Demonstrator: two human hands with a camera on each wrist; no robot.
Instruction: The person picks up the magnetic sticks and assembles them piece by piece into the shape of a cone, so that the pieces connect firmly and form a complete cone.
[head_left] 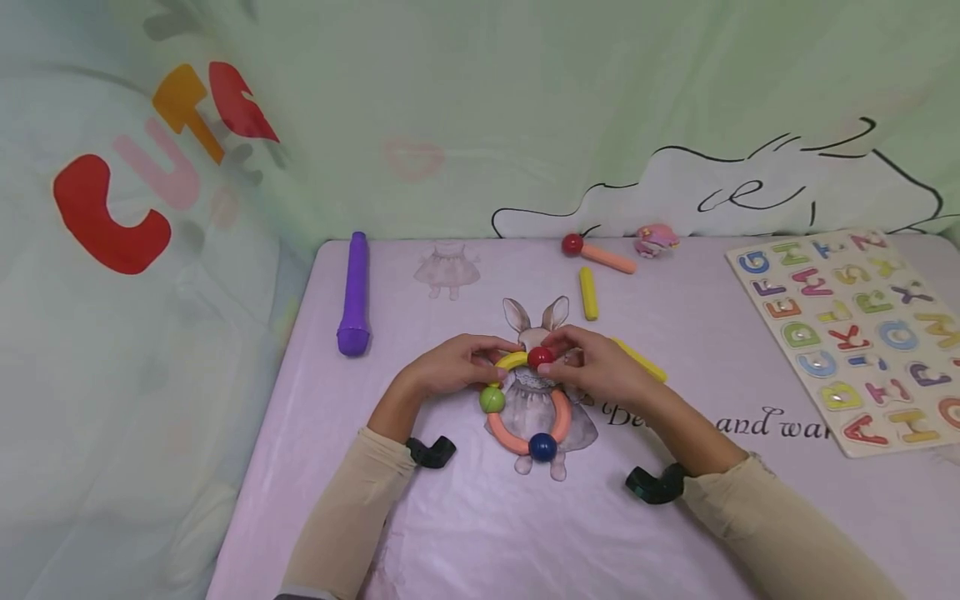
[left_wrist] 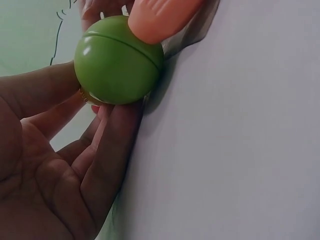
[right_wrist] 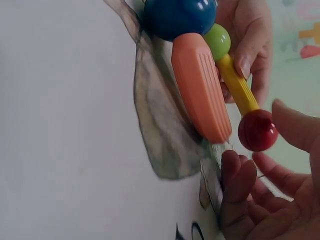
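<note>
A ring of curved sticks and balls lies over the printed rabbit. My left hand [head_left: 455,364] pinches its curved yellow stick [head_left: 513,361] between thumb and fingers, close to the green ball [left_wrist: 117,60]. At the yellow stick's other end is a red ball [right_wrist: 257,130], held between the thumb and fingers of my right hand [head_left: 596,364]. Two curved coral sticks [right_wrist: 200,87] meet at a dark blue ball [head_left: 543,447] on the near side. The right coral stick's upper end stands apart from the red ball.
Behind the hands are a straight yellow stick [head_left: 588,293], a coral stick [head_left: 609,259] with a red ball [head_left: 572,244], and a pink toy [head_left: 656,239]. Another yellow stick [head_left: 643,362] lies partly behind my right hand. A purple microphone [head_left: 356,300] is left, an alphabet board [head_left: 832,421] right.
</note>
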